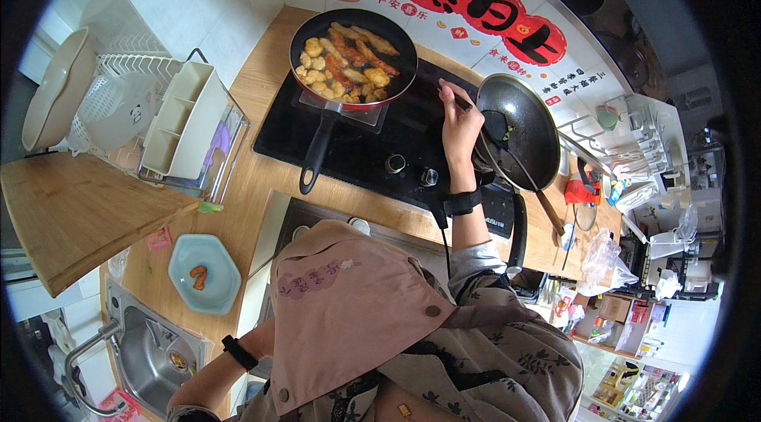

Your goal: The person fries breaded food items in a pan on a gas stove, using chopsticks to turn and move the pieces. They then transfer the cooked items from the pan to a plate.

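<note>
My right hand (462,122) is raised over the right part of the black cooktop (410,142), its fingers closed around a thin dark handle whose far end is hard to make out. To its left, a black frying pan with a red outside (410,74) holds browned strips and pale golden pieces in oil. A wok (535,119) stands right of my hand, with a black spatula (499,125) lying in it. My left hand is hidden behind the pink apron (357,315); only the forearm and its black wristband show. A browned piece (198,278) lies on the pale blue plate (220,297).
A wooden cutting board (89,208) juts over the left counter beside a dish rack (229,154) with a divided container (184,119). The steel sink (142,368) lies lower left. The pan's handle (318,154) points towards me. Plastic bags (603,255) lie at the right.
</note>
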Available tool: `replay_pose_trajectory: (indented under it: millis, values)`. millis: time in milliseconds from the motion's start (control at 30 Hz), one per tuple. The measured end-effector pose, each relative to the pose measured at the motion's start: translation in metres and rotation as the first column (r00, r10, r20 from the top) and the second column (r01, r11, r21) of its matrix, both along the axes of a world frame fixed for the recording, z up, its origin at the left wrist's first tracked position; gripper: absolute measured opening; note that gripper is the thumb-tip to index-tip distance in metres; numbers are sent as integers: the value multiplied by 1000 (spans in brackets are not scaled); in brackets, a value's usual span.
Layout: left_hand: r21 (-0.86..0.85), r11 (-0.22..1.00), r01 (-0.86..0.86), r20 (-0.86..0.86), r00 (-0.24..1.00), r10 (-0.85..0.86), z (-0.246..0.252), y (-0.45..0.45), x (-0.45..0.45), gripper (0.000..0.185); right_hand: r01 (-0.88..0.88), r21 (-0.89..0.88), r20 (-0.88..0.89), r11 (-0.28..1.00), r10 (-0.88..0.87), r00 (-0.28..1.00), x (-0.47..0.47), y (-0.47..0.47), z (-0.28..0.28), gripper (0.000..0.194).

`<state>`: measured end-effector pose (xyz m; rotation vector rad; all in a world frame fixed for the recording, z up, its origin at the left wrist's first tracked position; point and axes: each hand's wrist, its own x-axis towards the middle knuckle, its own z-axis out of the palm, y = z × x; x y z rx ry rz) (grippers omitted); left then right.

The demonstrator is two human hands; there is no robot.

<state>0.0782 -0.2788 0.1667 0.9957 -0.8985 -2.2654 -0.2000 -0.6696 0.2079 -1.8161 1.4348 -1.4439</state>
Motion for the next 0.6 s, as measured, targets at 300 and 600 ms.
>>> replay_pose_trajectory:
  millis: [300,600]
  values:
    - [218,972,-83,-43,995,95,8,-1,-3,61,-24,-62,-94,998,18,995,-10,-7,1,23]
    - [-20,1000,18,37,999,-17,-8,3,2,60,-308,-87,-322,947,266,909,1,-69,-14,16]
